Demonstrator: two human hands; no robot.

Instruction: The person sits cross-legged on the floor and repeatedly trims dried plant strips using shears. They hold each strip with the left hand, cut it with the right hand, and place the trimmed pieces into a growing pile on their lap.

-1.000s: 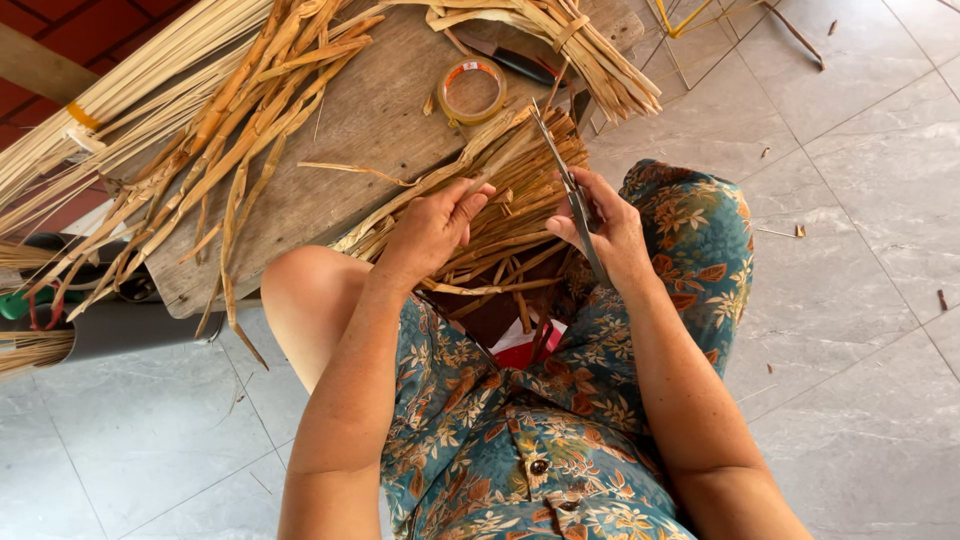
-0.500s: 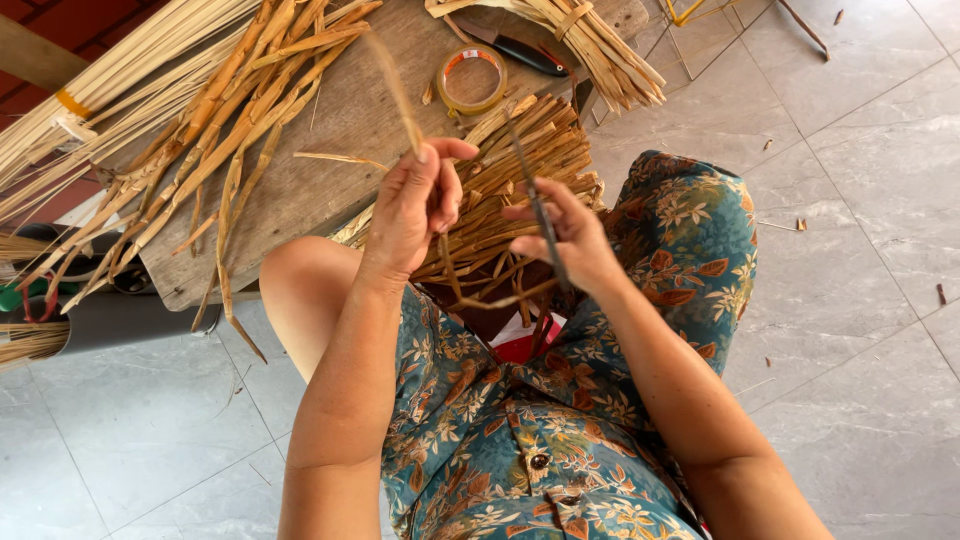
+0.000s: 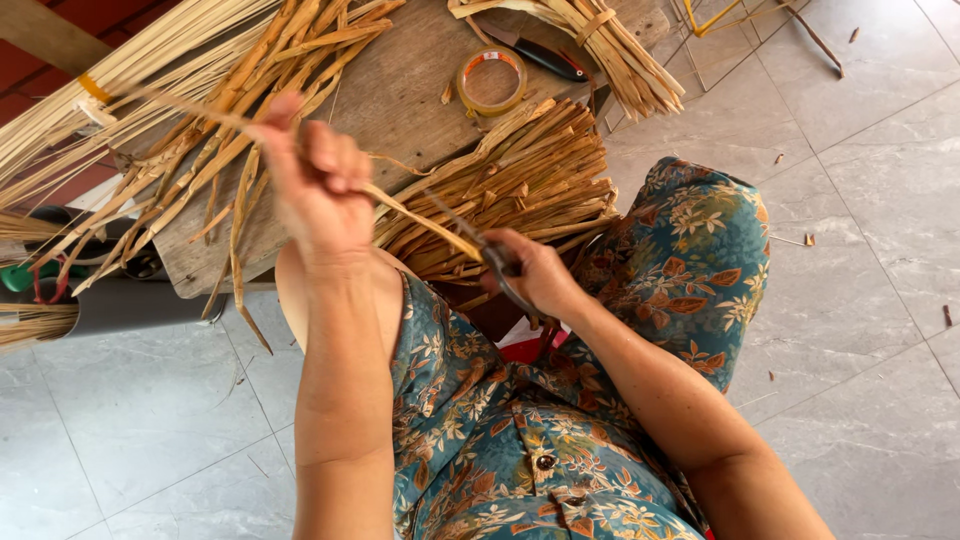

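Observation:
My left hand [image 3: 318,185] is raised and pinches a long dried leaf strip [image 3: 425,222] that runs from upper left down to my right hand. My right hand [image 3: 540,275] grips a dark metal blade [image 3: 470,235] laid against that strip. Behind both hands a bundle of cut tan strips [image 3: 530,180] lies on my lap and against a wooden board [image 3: 400,90]. I wear a blue floral dress.
A tape roll [image 3: 492,80] and a dark-handled knife [image 3: 545,60] lie on the board. More strip bundles sit at the top [image 3: 600,40] and left [image 3: 200,120]. Pale reeds [image 3: 100,90] stretch far left. Grey floor tiles [image 3: 860,230] surround me.
My left hand lifted from the lap bundle and pulled one strip up and to the left. My right hand lowered slightly, keeping the blade on the strip.

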